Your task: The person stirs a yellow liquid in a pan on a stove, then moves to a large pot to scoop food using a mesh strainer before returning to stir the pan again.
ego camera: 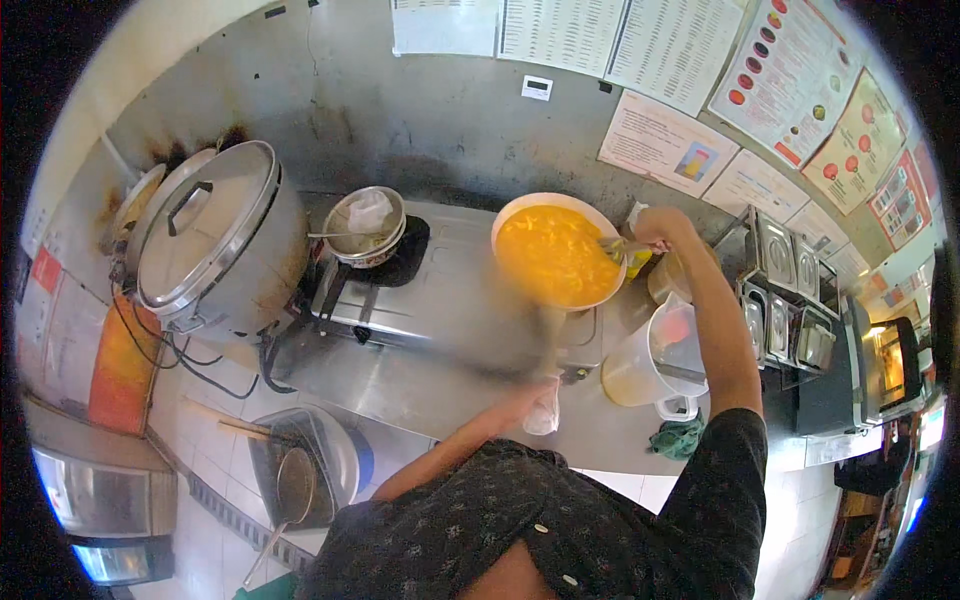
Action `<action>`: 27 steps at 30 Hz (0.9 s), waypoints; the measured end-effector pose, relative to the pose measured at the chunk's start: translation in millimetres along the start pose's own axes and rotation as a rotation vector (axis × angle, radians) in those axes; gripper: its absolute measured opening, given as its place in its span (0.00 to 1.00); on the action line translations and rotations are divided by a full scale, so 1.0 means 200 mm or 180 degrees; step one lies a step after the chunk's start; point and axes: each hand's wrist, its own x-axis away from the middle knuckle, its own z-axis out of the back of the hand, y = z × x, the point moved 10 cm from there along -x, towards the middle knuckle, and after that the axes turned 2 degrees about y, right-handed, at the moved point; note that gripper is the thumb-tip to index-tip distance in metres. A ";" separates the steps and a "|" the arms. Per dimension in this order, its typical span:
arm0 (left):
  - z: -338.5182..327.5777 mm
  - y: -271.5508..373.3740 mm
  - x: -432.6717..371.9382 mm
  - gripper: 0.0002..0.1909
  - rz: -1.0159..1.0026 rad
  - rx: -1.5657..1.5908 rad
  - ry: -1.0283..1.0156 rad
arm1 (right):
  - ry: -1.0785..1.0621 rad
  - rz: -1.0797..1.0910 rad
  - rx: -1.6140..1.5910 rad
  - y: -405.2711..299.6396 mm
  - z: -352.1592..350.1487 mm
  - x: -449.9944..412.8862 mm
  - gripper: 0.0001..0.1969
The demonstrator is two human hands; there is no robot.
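Note:
A wide pan (615, 219) of orange, lumpy liquid stands on the right part of a portable stove (465, 232). My right hand (661, 231) grips the handle of a stirring utensil (611, 244), whose lower end dips into the liquid. In my left hand (525, 401) is a white cloth (544, 416), held in front of the pan; a blurred handle seems to run from the pan into it, partly veiled by a grey haze, perhaps steam. Beside my right forearm is a translucent plastic jug (637, 367) with pale liquid low inside.
Left of the stove is a large lidded metal cooker (225, 255) with hanging cables. Stacked bowls (364, 225) sit on the left burner. A green cloth (677, 437) lies by the jug. Lidded metal containers (787, 285) fill a rack at right. Below, a strainer (296, 484) rests in a bin.

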 end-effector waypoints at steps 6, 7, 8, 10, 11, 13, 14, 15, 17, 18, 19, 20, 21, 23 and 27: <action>-0.05 0.02 0.00 0.15 0.0096 0.0305 0.0051 | -0.1338 -0.0672 -0.1018 0.24 -0.28 0.08 0.06; -0.02 0.00 0.00 0.15 0.0099 0.0314 0.0071 | -0.1358 -0.0605 -0.1421 0.18 -0.33 0.10 0.06; 0.00 -0.02 0.00 0.15 0.0001 0.0140 -0.0027 | -0.1377 -0.0539 -0.1824 0.12 -0.36 0.12 0.06; -0.03 0.00 0.00 0.15 -0.0096 -0.0042 -0.0184 | -0.1557 -0.0475 -0.2394 0.08 -0.51 0.11 0.07; -0.06 0.00 0.00 0.15 0.0073 0.0128 -0.0183 | -0.1730 -0.0395 -0.2969 0.04 -0.60 0.09 0.07; -0.07 0.00 0.01 0.15 0.0258 0.0261 -0.0179 | -0.1504 -0.0075 -0.3497 -0.02 -0.74 -0.02 0.08; -0.07 0.01 0.02 0.15 0.0260 0.0314 -0.0207 | -0.1394 0.0110 -0.3761 -0.08 -0.78 -0.07 0.08; -0.08 0.01 0.02 0.15 0.0266 0.0369 -0.0253 | -0.1283 0.0287 -0.4030 -0.13 -0.82 -0.11 0.09; -0.06 -0.01 0.00 0.15 0.0231 0.0315 -0.0205 | -0.0319 0.0257 -0.3957 -0.18 -0.78 -0.19 0.11; -0.03 -0.03 -0.01 0.15 0.0182 0.0301 -0.0142 | -0.0334 0.0282 -0.3967 -0.28 -0.77 -0.19 0.11; -0.01 -0.06 -0.02 0.15 0.0178 0.0293 -0.0127 | -0.0030 0.0212 -0.3942 -0.34 -0.71 -0.18 0.10; 0.03 -0.10 -0.02 0.15 0.0261 0.0166 -0.0051 | 0.0272 0.0145 -0.3913 -0.36 -0.66 -0.16 0.09; 0.01 -0.10 -0.02 0.15 0.0350 0.0040 -0.0024 | 0.0295 0.0120 -0.3915 -0.33 -0.65 -0.14 0.09; -0.01 -0.05 -0.01 0.15 0.0228 0.0167 -0.0067 | 0.1118 0.0549 -0.3052 -0.30 -0.50 -0.07 0.09; -0.01 -0.05 -0.01 0.16 0.0045 0.0324 0.0016 | 0.2311 0.1034 -0.1833 -0.34 -0.17 0.26 0.09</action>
